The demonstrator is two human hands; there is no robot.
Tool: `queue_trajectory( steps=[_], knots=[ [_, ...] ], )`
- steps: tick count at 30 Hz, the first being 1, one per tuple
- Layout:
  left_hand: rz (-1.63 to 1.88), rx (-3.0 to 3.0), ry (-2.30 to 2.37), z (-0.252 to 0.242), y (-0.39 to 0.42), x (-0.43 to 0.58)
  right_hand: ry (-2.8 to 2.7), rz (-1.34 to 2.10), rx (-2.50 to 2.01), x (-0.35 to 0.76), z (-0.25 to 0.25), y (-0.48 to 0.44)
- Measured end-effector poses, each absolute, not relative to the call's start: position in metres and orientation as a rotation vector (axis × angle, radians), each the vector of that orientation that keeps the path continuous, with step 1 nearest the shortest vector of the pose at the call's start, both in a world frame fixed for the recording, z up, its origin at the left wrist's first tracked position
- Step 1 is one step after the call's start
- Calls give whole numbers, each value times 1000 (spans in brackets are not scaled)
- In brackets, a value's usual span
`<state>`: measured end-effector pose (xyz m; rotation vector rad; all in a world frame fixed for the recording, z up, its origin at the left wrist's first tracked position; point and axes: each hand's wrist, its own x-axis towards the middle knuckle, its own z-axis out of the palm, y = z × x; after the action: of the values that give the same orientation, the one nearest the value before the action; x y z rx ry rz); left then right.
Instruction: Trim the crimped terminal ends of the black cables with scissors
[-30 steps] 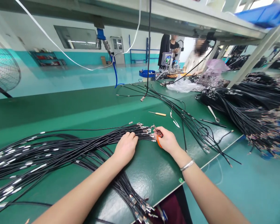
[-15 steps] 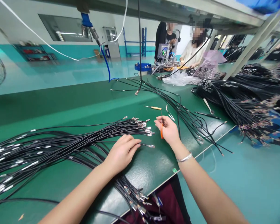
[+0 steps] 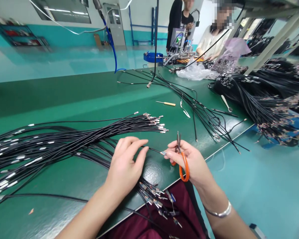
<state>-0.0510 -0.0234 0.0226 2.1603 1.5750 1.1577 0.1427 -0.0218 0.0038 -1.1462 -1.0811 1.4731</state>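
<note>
My left hand (image 3: 126,162) is closed, pinching a single black cable (image 3: 154,150) between thumb and fingers. The cable's metal-tipped connector end (image 3: 163,153) points right and meets the fingertips of my right hand (image 3: 195,162). That hand holds orange-handled scissors (image 3: 185,167) in its palm, their dark blades pointing up and away from me. Behind my left hand lies a bundle of black cables (image 3: 102,130) with white labels and metal connectors at its right end. Below the same hand, more cable ends (image 3: 151,196) hang over the table edge by my lap.
On the green table (image 3: 72,99) lie a yellow-handled pick (image 3: 169,104), a white-handled tool (image 3: 225,102) and loose black cables (image 3: 184,94). A thick cable bundle (image 3: 241,96) sits at the right. One cable (image 3: 155,43) hangs from above. People stand and sit behind.
My right hand has come toward me, turned the scissors to show both orange loops, and brought its fingertips to the connector. My left hand still pinches the cable. The camera view has tilted down.
</note>
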Motion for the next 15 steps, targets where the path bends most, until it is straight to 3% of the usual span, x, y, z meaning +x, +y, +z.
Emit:
queue_trajectory(
  steps=[3,7,15],
  knots=[
    [1146,1475,1495,21,-41,-45,-981,1505,-1132,137,2,-30],
    [975,766,1043,12,-50,-35,-902,1549,-1101,131,0,-42],
    [1047,416,833,10,-50,-30,-903,1525,-1164,125,-1,-56]
  ],
)
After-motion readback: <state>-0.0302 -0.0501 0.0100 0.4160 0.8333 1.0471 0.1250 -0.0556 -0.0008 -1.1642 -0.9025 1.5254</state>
